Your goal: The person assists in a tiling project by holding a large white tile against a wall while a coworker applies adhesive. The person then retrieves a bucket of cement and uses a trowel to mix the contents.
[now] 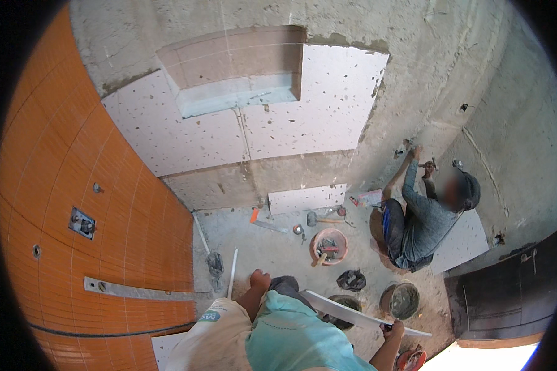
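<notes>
My right hand point(394, 330) is closed at the lower right around a small dark object point(386, 326), too small to name. It rests against a long white strip point(365, 319), perhaps a cut tile piece, which slants across in front of my body. My left hand point(260, 279) is curled beside my dark-trousered knee point(284, 285); whether anything is in it is hidden. To its left, a thin white strip point(233, 272) lies on the floor. Beyond the slanted strip, a bucket point(343, 310) is partly hidden, and another bucket point(404, 301) holds grey mix.
A co-worker point(433, 216) crouches at the right, hands at the wall. Around a pink basin point(330, 246) of tools lie a mallet point(312, 219), a handsaw point(270, 225) and a black bag point(351, 280). A long metal level point(145, 289) leans along the orange wall point(93, 167). Speckled tiles point(291, 130) cover part of the far wall.
</notes>
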### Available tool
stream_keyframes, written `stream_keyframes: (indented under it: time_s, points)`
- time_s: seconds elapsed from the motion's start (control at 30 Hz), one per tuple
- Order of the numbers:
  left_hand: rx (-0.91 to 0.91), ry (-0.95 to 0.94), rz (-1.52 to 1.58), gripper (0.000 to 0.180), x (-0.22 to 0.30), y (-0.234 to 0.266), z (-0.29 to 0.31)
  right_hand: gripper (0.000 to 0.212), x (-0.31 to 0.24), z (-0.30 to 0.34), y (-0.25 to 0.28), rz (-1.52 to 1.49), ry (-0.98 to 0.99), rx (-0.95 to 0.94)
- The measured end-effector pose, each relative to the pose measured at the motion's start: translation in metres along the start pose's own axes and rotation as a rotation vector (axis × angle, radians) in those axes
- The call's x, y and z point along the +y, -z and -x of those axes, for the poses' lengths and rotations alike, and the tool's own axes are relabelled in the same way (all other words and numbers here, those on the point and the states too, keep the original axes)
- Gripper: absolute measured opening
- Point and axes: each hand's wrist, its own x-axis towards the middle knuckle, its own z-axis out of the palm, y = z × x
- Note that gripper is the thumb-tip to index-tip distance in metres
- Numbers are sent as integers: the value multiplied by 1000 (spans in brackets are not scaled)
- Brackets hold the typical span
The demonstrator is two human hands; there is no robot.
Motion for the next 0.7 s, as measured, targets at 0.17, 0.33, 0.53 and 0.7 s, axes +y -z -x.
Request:
stream_keyframes:
  time_s: [0.17,0.33,0.53,0.7]
  points:
    - [-72,-151,24,36,-22,-11,-23,32,2,20,-14,22,33,-11]
    - [-238,-401,69,27,60,-21,-5,33,-6,24,-4,5,61,-8]
    - [-603,-662,-4,29,165,11,54,35,0,26,-13,22,53,17]
    - [-698,-1054,-57,26,182,-15,91,34,2,21,-13,25,63,-3]
